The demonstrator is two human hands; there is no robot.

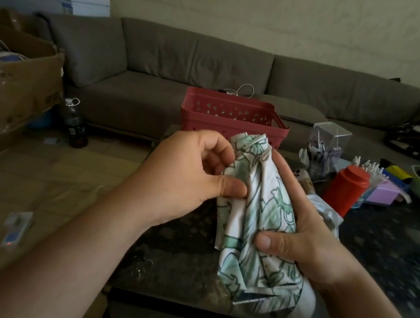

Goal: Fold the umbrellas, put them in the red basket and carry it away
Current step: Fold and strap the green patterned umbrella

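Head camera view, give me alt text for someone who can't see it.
Two bare hands hold a folded white umbrella with a green leaf print above a dark table: the right hand grips its side, the left hand pinches the fabric. Behind stand a red basket and a grey sofa.

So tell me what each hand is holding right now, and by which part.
Both hold the white, green-leaf-printed fabric umbrella. The right hand grips around its bunched middle; the left hand pinches a canopy fold near the upper end.
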